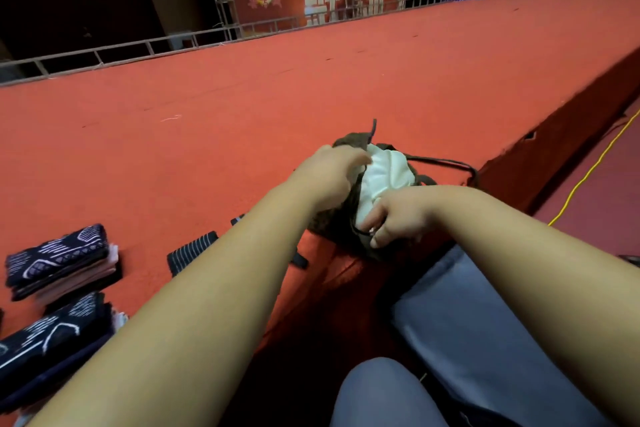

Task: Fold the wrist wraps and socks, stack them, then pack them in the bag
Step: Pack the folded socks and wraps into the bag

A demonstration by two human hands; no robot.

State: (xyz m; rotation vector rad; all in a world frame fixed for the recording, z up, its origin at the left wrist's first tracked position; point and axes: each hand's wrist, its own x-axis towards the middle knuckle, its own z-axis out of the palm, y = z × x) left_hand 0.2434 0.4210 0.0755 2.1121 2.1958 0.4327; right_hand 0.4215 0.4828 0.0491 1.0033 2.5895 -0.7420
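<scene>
A dark brown drawstring bag [349, 142] with a white lining [388, 173] lies on the red carpeted stage near its front edge. My left hand [329, 173] holds the far left rim of the bag's mouth. At the near rim, my right hand [398, 215] pinches the bag's dark cord. Two stacks of folded dark patterned wraps and socks [59, 260] [55, 333] sit at the left. A folded striped sock [192, 251] lies between the stacks and the bag, partly under my left forearm.
The stage's front edge [554, 149] drops to a lower red floor with a yellow cable [588, 177] at the right. My knees in grey trousers [450, 340] are below the bag. A metal rail [138, 45] and banners line the back.
</scene>
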